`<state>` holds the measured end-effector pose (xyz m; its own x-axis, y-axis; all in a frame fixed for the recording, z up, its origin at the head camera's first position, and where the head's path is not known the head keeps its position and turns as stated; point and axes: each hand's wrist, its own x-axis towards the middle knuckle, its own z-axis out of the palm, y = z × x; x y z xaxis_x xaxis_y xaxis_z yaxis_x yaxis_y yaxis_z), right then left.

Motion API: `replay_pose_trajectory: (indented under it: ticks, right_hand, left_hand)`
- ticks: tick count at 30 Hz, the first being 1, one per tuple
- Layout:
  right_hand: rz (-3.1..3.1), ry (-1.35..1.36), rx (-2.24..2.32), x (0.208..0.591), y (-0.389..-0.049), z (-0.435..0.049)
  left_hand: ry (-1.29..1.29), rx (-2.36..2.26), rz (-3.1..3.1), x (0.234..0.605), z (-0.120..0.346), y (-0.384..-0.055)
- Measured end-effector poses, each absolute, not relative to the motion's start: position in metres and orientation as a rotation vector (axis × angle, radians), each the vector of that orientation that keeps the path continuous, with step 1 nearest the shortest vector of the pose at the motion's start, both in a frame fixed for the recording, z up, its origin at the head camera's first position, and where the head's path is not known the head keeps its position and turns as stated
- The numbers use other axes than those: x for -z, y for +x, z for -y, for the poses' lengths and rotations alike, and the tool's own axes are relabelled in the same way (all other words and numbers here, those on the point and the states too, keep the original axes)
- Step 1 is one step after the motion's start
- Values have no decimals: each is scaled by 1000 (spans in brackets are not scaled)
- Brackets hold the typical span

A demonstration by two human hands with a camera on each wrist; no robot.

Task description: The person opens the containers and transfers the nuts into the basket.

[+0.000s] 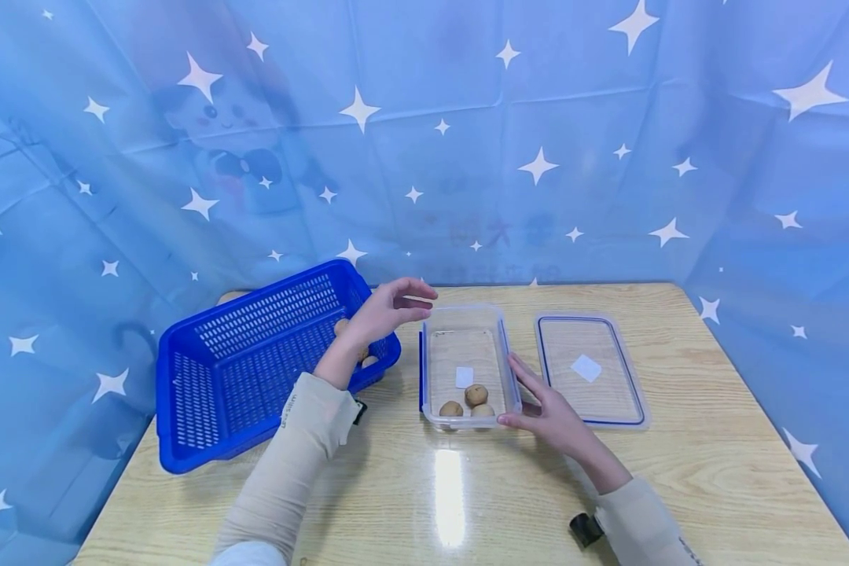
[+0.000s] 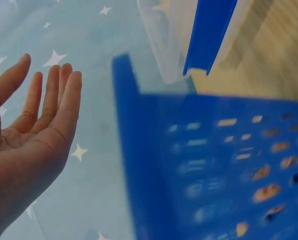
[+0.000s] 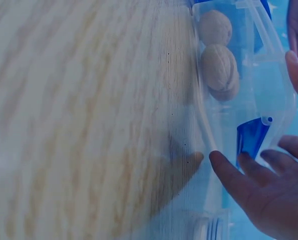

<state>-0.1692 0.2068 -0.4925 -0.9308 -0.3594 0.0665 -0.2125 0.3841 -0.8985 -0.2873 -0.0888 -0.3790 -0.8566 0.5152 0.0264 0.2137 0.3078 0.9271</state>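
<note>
Round brown walnuts (image 1: pixel 476 395) seem mid-transfer to our clear plastic box (image 1: pixel 465 346): our right hand (image 1: pixel 550 414) touches it, fingers extended; our left hand (image 1: pixel 387 309), relaxed, empty, should reach into the blue plastic basket (image 1: pixel 248 385).

Plastic basket (image 1: pixel 255 393); rough walnuts (image 3: pixel 219 66); wood-grain tabletop (image 1: pixel 523 503) (glossy).

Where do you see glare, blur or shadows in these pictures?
Head view: a bright glare streak on the table in front of the clear container; left wrist view: the blue basket is blurred, the left hand sharper; right wrist view: dim, bluish, with a dark patch, perhaps shadow, on the table near the right hand.
</note>
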Motion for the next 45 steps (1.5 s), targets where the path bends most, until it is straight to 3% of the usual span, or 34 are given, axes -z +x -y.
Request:
replay_pose_trajectory:
  ticks: [30, 45]
  right_hand:
    - [-2457, -501, 1634, 494, -170, -206]
    - [-2464, -495, 1616, 493, -169, -206]
  left_hand:
    - [700, -1467, -2096, 444, 33, -264]
    - [680, -1354, -2023, 454, 21, -253]
